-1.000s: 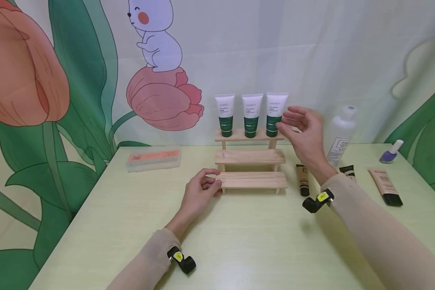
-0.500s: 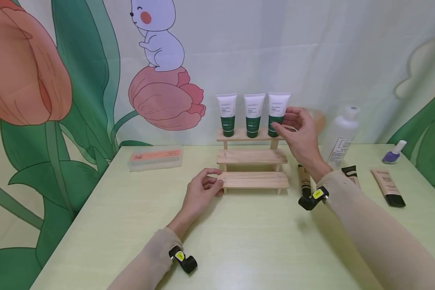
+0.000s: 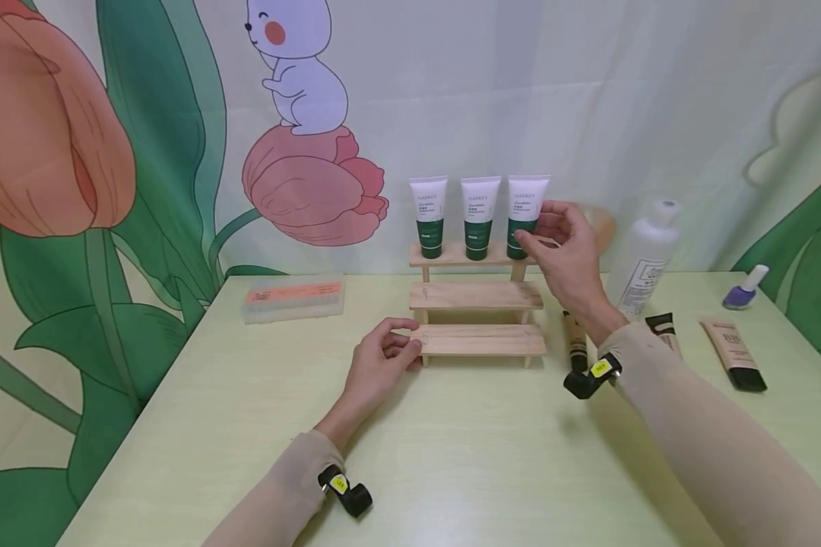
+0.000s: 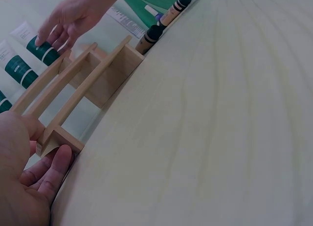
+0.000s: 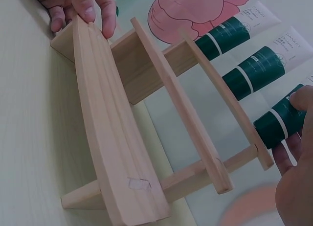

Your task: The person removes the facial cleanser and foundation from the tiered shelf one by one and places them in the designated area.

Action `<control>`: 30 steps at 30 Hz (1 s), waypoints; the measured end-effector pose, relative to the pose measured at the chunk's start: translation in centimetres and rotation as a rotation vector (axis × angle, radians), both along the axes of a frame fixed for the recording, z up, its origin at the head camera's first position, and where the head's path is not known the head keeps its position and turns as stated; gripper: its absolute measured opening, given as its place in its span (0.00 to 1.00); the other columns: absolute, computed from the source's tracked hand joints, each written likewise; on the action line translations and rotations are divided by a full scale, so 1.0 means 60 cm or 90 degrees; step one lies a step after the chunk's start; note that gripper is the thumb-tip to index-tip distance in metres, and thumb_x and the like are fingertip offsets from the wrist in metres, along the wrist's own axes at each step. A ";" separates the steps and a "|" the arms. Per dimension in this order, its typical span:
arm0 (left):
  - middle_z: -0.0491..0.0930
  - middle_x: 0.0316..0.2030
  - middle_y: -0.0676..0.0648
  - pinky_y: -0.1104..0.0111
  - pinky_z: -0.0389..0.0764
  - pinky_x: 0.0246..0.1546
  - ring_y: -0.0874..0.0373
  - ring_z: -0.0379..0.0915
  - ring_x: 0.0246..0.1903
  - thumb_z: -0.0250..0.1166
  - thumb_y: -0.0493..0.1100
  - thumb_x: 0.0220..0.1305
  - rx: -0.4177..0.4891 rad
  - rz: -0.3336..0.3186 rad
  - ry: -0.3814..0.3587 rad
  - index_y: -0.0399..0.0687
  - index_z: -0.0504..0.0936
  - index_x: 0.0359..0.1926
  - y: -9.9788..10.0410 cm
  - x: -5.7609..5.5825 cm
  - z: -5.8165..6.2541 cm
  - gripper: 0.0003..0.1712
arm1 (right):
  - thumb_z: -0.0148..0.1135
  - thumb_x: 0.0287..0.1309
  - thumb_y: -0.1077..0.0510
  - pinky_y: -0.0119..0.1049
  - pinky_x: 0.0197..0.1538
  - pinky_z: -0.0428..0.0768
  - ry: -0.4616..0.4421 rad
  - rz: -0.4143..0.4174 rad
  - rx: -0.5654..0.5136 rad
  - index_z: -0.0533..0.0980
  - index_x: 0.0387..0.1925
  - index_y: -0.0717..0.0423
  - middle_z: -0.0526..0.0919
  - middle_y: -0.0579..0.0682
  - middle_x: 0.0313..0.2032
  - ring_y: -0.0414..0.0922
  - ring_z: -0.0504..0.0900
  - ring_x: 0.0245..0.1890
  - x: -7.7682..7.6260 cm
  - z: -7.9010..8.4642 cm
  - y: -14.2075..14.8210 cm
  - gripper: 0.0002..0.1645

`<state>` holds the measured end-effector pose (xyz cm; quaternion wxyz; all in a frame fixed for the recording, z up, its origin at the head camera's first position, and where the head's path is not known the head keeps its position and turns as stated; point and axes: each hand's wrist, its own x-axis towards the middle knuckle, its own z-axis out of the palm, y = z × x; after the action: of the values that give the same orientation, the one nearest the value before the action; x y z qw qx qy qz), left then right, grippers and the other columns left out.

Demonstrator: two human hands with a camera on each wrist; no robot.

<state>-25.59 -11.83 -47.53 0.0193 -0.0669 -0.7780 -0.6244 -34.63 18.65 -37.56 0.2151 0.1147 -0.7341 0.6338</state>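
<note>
A three-step wooden display rack (image 3: 475,295) stands on the table in the head view. Three white-and-green squeeze tubes are upright on its top step: a left tube (image 3: 429,216), a middle tube (image 3: 480,216) and a right tube (image 3: 525,199). My right hand (image 3: 571,254) pinches the lower green part of the right tube, thumb in front and fingers partly hidden behind. With my left hand (image 3: 379,361) I grip the left end of the bottom step; in the left wrist view the left hand's fingers (image 4: 57,165) curl under that end.
Right of the rack lie a small beige tube (image 3: 575,334), a second one (image 3: 664,330) partly behind my sleeve, and a larger beige tube (image 3: 733,353). A white bottle (image 3: 646,254) and purple nail polish (image 3: 742,289) stand behind them. A flat clear case (image 3: 293,298) lies at the back left.
My right hand has moved slightly left and its fingers have closed on the right tube. For the last half second both hands have stayed nearly still.
</note>
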 end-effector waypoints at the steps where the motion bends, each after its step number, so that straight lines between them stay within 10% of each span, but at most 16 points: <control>1: 0.91 0.41 0.44 0.64 0.93 0.45 0.51 0.92 0.37 0.72 0.39 0.79 0.002 -0.001 -0.001 0.52 0.86 0.62 0.001 0.000 0.000 0.16 | 0.75 0.73 0.62 0.31 0.64 0.85 0.001 0.000 -0.001 0.75 0.66 0.56 0.83 0.50 0.56 0.44 0.83 0.54 0.002 0.002 0.002 0.26; 30: 0.91 0.42 0.42 0.62 0.94 0.46 0.48 0.93 0.38 0.72 0.40 0.79 0.004 -0.009 0.011 0.53 0.86 0.63 0.000 -0.004 -0.009 0.16 | 0.77 0.68 0.68 0.22 0.57 0.84 0.040 -0.033 -0.050 0.80 0.66 0.51 0.85 0.46 0.55 0.43 0.85 0.55 0.110 0.085 0.137 0.29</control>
<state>-25.82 -11.85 -48.06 0.0219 -0.0777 -0.7754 -0.6263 -28.04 26.89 -32.46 0.2588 0.1073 -0.7042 0.6524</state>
